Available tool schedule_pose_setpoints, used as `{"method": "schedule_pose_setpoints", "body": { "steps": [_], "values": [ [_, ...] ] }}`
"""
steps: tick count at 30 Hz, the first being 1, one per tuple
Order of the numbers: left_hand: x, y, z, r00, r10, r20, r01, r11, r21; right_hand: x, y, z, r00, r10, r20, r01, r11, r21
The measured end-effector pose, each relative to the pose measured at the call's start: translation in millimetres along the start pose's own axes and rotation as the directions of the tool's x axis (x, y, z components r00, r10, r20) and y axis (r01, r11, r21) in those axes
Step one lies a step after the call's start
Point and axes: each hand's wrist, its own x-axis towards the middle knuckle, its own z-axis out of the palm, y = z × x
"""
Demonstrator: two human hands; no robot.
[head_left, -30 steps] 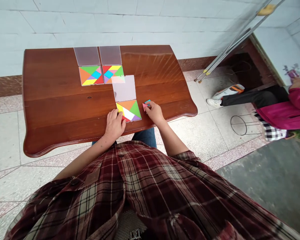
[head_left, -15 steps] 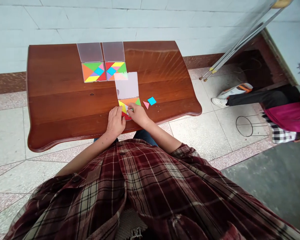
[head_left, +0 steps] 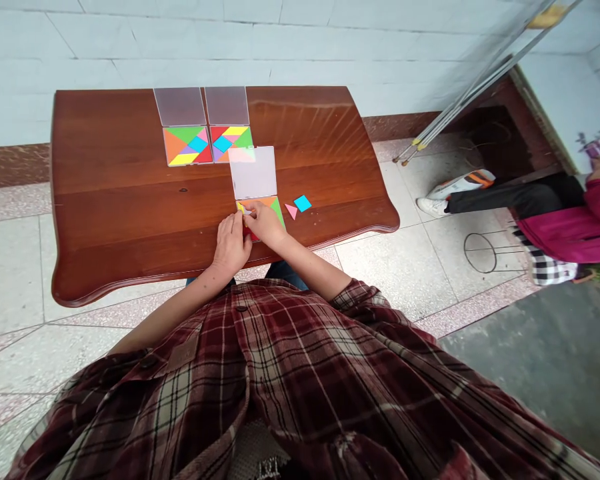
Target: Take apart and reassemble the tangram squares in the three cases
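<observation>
Shifting left since the earlier frame, my right hand [head_left: 265, 223] is now reaching over the tangram [head_left: 266, 204], and its fingertips [head_left: 245, 210] are pinching a pale tile [head_left: 247, 211] at the yellow corner, though it's too small to make out clearly. My left hand [head_left: 231, 245] is resting at the tangram's lower left, fingers curled against its edge; I can't tell whether it's gripping anything. The tangram is lying near the table's front edge, center of the frame, with a clear lid [head_left: 253, 173] touching its upper side. Just to its right, a blue square [head_left: 303, 203] and a pink triangle [head_left: 291, 211] are lying apart on the wooden table [head_left: 115, 200]. Toward the upper left, two finished tangrams [head_left: 187, 146] [head_left: 229, 141] are sitting side by side below their own lids [head_left: 180, 107] [head_left: 227, 105]. Over at the right edge, a person in a pink jacket [head_left: 570, 230] is sitting with legs stretched out beside a wire stand [head_left: 480, 252].
</observation>
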Motion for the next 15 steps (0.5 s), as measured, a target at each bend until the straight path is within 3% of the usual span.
{"method": "schedule_pose_setpoints", "body": {
  "steps": [3, 7, 12, 15],
  "values": [
    [0, -1, -0.4, 1.0, 0.002, -0.01, -0.002, 1.0, -0.01, 3, 1, -2, 1.0, -0.027, -0.013, 0.026, 0.994, -0.107],
    [0, 0, -2.7, 1.0, -0.01, 0.0, 0.01, 1.0, 0.015, 8, 14, -25, 0.997, -0.022, -0.068, 0.02, 0.999, -0.027],
    [0, 4, -6.4, 1.0, -0.02, 0.016, 0.019, 0.999, 0.038, 13, 63, -77, 0.957, 0.07, -0.281, -0.071, 0.997, 0.005],
    [-1, 4, -6.3, 1.0, -0.019, 0.017, 0.019, 0.999, 0.027, 11, 93, -97, 0.942, 0.126, -0.312, -0.146, 0.989, -0.04]
  ]
}}
